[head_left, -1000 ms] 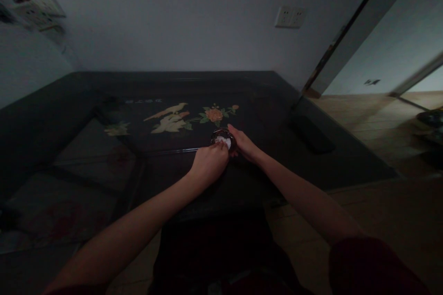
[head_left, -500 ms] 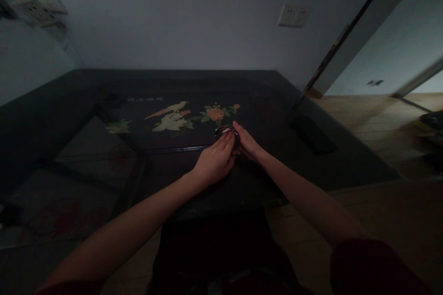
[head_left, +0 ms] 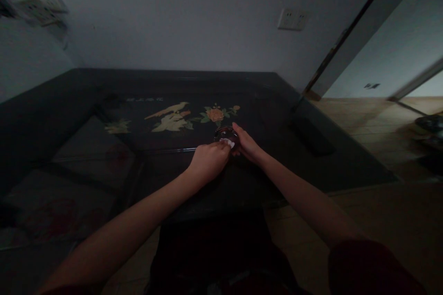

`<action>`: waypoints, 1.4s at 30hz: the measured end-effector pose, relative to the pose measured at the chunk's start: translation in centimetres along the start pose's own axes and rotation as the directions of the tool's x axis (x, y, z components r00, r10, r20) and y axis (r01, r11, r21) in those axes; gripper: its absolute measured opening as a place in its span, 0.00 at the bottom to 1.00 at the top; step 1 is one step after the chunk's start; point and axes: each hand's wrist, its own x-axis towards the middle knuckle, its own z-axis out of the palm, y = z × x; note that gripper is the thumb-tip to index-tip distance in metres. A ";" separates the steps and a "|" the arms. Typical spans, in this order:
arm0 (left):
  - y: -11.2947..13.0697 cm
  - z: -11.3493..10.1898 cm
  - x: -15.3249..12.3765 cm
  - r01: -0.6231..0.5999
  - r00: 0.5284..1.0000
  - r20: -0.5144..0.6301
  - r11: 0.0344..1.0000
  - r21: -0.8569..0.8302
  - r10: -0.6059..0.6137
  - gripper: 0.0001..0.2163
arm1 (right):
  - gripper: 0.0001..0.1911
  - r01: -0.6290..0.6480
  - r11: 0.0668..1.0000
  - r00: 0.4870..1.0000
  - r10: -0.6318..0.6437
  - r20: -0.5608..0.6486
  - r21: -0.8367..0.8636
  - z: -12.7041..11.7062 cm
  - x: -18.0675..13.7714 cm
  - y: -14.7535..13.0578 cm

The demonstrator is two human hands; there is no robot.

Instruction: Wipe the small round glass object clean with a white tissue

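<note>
A small round glass dish [head_left: 224, 133] sits on the dark glass-topped table [head_left: 86, 115], just below a painted orange flower [head_left: 214, 114]. My left hand [head_left: 208, 161] is closed, its fingertips pinching a small white wad [head_left: 228, 142] inside the dish. My right hand [head_left: 246, 144] cups the dish's right side, fingers curved against the rim. The room is dim, so the dish's contents are hard to make out.
A dark flat object [head_left: 313, 134] lies on the table's right part. The table shows a painted bird [head_left: 171, 116] and a lower shelf through the glass. A wall socket [head_left: 291, 19] is on the back wall. Tiled floor [head_left: 380, 124] and a doorway lie right.
My left hand's fingers reached flat over the dish half a second ago; now they are drawn back and curled, with the white wad showing again. My right hand stayed on the dish.
</note>
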 end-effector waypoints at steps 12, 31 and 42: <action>0.9 0.9 0.0 0.029 0.999 -0.026 0.996 0.090 -0.027 0.20 | 0.30 0.005 1.000 1.000 -0.005 0.007 0.014 -0.2 0.3 0.5; -0.3 1.1 0.4 -0.037 0.997 -0.073 0.999 0.016 0.038 0.22 | 0.30 -0.001 0.995 0.999 0.004 -0.033 0.096 -0.1 0.6 0.7; -0.6 -0.1 0.6 -0.025 0.999 0.024 0.999 -0.035 0.026 0.10 | 0.29 0.039 0.999 0.999 -0.039 0.017 -0.024 -0.1 0.0 0.4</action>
